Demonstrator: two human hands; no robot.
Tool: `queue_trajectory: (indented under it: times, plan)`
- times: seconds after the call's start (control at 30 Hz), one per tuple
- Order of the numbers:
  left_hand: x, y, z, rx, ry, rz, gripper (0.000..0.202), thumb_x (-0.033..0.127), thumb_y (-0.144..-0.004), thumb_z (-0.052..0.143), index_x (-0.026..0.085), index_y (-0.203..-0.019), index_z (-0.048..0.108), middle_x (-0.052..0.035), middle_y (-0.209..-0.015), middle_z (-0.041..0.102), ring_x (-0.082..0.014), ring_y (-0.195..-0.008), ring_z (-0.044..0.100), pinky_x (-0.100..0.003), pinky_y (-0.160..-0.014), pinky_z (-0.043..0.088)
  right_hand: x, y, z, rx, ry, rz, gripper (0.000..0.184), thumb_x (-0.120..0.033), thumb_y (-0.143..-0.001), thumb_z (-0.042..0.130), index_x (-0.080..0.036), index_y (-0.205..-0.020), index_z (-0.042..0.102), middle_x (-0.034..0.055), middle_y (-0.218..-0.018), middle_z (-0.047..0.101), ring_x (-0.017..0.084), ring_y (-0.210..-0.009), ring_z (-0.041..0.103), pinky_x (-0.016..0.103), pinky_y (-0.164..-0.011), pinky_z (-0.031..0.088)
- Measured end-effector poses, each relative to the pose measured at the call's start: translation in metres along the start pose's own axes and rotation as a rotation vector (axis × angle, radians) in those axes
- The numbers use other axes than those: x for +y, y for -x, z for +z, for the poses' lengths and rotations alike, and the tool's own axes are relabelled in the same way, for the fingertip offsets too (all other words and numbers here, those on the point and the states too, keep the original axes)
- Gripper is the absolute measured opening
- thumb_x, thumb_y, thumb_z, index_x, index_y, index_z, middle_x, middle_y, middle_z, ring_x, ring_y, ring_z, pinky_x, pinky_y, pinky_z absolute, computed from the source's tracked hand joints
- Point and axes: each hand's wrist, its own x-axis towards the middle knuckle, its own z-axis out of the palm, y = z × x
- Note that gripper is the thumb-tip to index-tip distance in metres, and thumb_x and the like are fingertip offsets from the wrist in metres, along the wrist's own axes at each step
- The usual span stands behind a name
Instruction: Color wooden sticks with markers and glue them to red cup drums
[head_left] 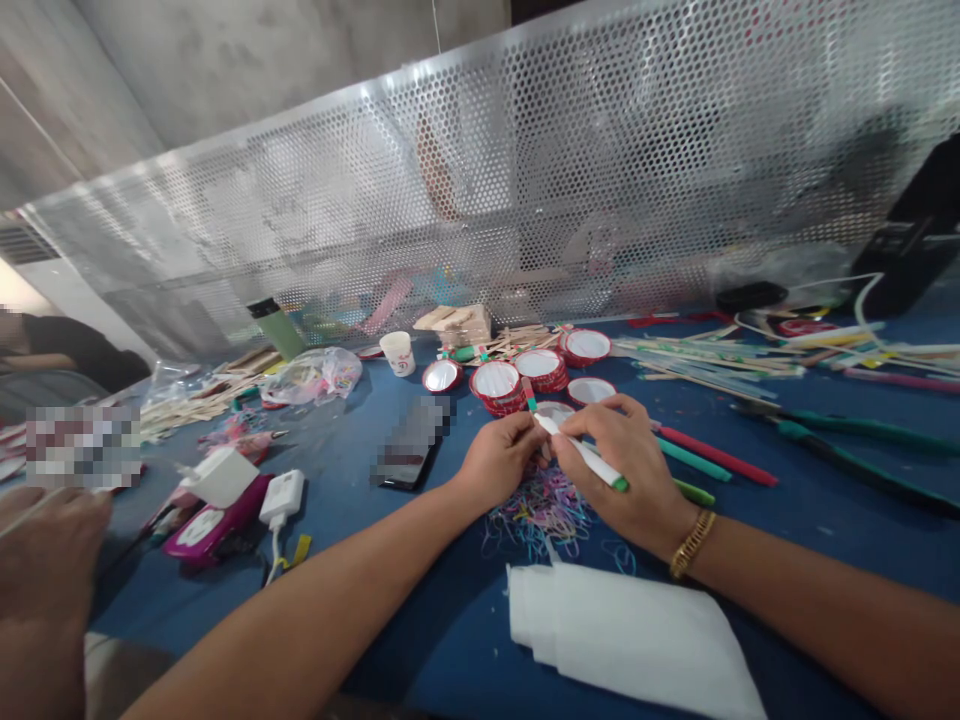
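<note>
Nearest lies folded white sheeting (622,630), perhaps kept aside for working room. Beyond, above loose elastic bands (546,515), the right hand (626,470) closes its fingers penlike around a white marker (596,462), seemingly for control, while the left hand's (501,458) fingertips pinch a banded stick (530,393), apparently steadying it; red-rimmed discs (495,380) stand stacked behind.

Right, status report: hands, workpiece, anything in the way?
Right hand gripping white marker. Left hand pinching colour-banded stick. Rubber bands heaped close by, apparently not blocking.
</note>
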Motion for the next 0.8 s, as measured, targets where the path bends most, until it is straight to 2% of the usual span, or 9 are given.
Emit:
queue_trajectory:
  times: [0.27,0.57,0.8]
  plan:
    - [0.0006,0.0006,-0.001,0.001,-0.033,0.009,0.033,0.043,-0.089,0.055,0.017,-0.07,0.057,0.0,-0.065,0.059,-0.0129,-0.06,0.052,-0.025,-0.058,0.036,-0.0003,-0.0006,0.0001,-0.011,0.001,-0.005,0.003,-0.023,-0.093,0.054,-0.023,-0.09,0.055,-0.0014,-0.083,0.067,0.016,-0.077,0.062,0.041,-0.093,0.035]
    - [-0.0051,-0.0016,0.0,-0.001,0.066,-0.003,0.034,0.047,-0.088,0.057,0.017,-0.073,0.061,-0.0011,-0.068,0.061,-0.0139,-0.062,0.055,-0.026,-0.061,0.043,0.0,0.0001,-0.0007,0.004,0.062,0.046,0.006,-0.026,-0.093,0.053,-0.023,-0.088,0.054,-0.0009,-0.081,0.067,0.018,-0.074,0.061,0.043,-0.093,0.034]
    - [-0.0026,-0.001,-0.0001,0.0,0.038,0.0,0.037,0.049,-0.088,0.057,0.017,-0.07,0.057,-0.0002,-0.066,0.059,-0.0138,-0.062,0.055,-0.026,-0.062,0.043,-0.0029,0.0,-0.0006,0.016,0.045,0.001,0.006,-0.026,-0.094,0.053,-0.023,-0.088,0.053,-0.0004,-0.081,0.067,0.018,-0.077,0.062,0.044,-0.094,0.035]
